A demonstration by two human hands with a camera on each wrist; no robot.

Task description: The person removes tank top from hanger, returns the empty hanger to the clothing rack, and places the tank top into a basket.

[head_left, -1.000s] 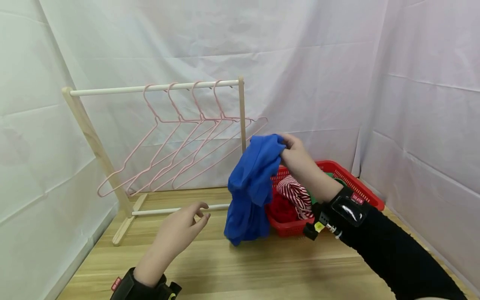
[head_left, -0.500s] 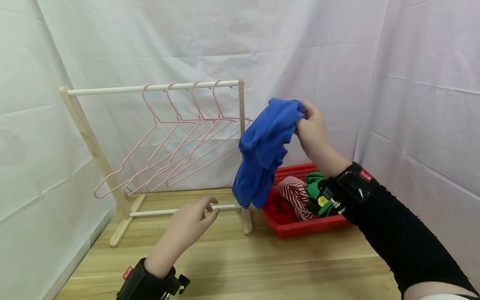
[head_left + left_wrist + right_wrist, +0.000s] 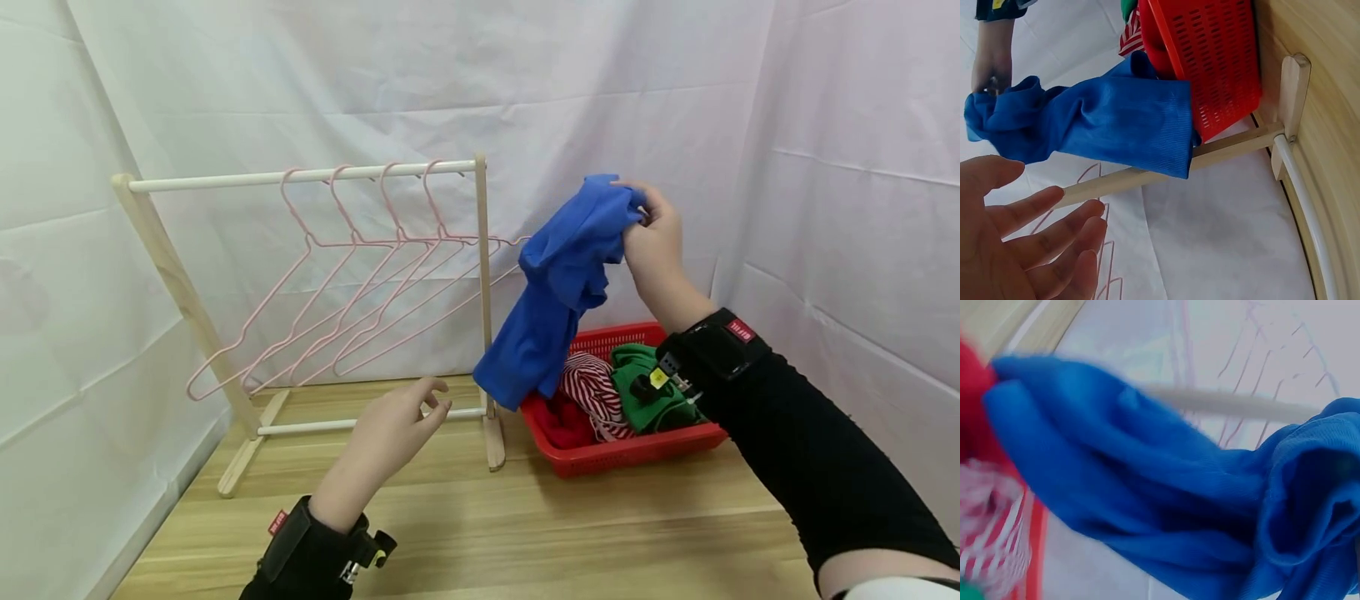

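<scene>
My right hand [image 3: 655, 242] pinches a blue garment [image 3: 573, 267] by its top and holds it up over the left end of the red basket [image 3: 637, 454]. The cloth hangs in folds, its lower end slanting to the left. In the right wrist view a rolled opening of the blue garment [image 3: 1147, 487] faces the camera. My left hand [image 3: 397, 425] holds nothing; its fingers are loosely bent above the table, left of the cloth. From the left wrist, the left hand's spread fingers [image 3: 1054, 250] show below the garment, whose straight hem [image 3: 1175, 125] hangs before the basket.
A wooden rack [image 3: 483, 275] with a white rail [image 3: 225, 181] stands at the back left. Several pink hangers [image 3: 352, 242] hang from it. Red cloth [image 3: 558, 421], a striped red-and-white cloth [image 3: 592, 392] and green cloth [image 3: 641, 392] lie in the basket. White curtains enclose the table [image 3: 480, 533].
My right hand has lifted the blue garment up and to the right, uncovering the rack's right foot and more of the basket. My left hand has drifted slightly right and up.
</scene>
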